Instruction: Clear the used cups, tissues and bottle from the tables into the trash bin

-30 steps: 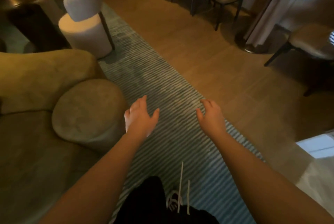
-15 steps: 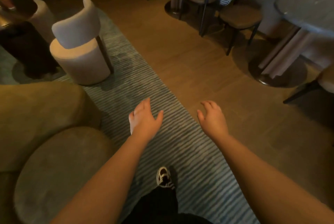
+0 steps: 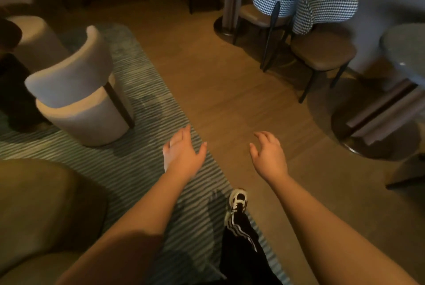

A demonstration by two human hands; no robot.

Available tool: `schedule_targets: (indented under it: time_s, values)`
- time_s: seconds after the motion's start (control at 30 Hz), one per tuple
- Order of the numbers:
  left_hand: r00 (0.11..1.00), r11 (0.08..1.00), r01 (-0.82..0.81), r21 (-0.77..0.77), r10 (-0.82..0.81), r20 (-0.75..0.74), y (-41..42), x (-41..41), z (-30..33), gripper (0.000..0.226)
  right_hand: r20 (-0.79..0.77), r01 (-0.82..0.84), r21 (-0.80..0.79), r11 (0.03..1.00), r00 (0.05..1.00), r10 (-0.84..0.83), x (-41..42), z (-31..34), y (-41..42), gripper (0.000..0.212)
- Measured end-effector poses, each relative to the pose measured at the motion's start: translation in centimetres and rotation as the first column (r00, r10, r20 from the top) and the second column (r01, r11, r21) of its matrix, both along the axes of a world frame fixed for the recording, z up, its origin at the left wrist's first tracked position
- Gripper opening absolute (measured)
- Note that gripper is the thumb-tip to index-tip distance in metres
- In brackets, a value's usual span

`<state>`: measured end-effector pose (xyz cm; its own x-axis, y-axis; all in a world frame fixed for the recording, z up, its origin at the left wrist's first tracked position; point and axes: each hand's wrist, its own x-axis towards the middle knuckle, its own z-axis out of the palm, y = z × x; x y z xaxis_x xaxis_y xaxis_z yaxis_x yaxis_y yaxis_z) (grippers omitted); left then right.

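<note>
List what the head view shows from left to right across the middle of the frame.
Olive sofa → white tub chair → left hand → right hand → brown-seated chair → round table.

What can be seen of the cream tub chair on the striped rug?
The cream tub chair has a round padded seat drum and a curved, wraparound backrest, both in pale fabric-like upholstery. A dark slanted post joins backrest to base on its right side. It stands upright on the striped rug, its back toward the camera, left of both hands. Nothing sits on it, and neither hand touches it. The image is slightly blurred.
</note>
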<state>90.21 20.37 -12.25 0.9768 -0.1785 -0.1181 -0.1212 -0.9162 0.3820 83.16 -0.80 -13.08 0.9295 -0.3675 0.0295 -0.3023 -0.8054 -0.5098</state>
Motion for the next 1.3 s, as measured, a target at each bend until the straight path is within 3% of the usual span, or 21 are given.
schedule_targets:
  time_s: [0.47,0.83,1.07,1.3]
  values:
    - [0.985,0.991,-0.135,0.008,0.133,0.110,-21.1,34.2,1.4,0.073,-0.009,-0.046,0.019,0.999,0.999,0.046,35.4,3.8,-21.4,0.042]
    - [0.988,0.996,-0.086,-0.015,0.087,0.130,-30.2,61.4,-1.7,0.071,-0.033,-0.054,-0.002,0.999,0.998,0.053,63.1,0.7,-30.0,0.041]
    - [0.992,0.998,-0.058,-0.005,0.058,0.115,-34.9,82.9,-0.4,0.073,-0.046,-0.065,0.050,0.997,0.997,0.067,84.6,2.8,-34.0,0.044]
    - [0.995,0.999,-0.032,-0.012,0.033,0.099,-39.6,99.1,-0.2,0.072,-0.067,-0.086,0.077,0.993,0.994,0.091,100.8,2.7,-38.3,0.043]
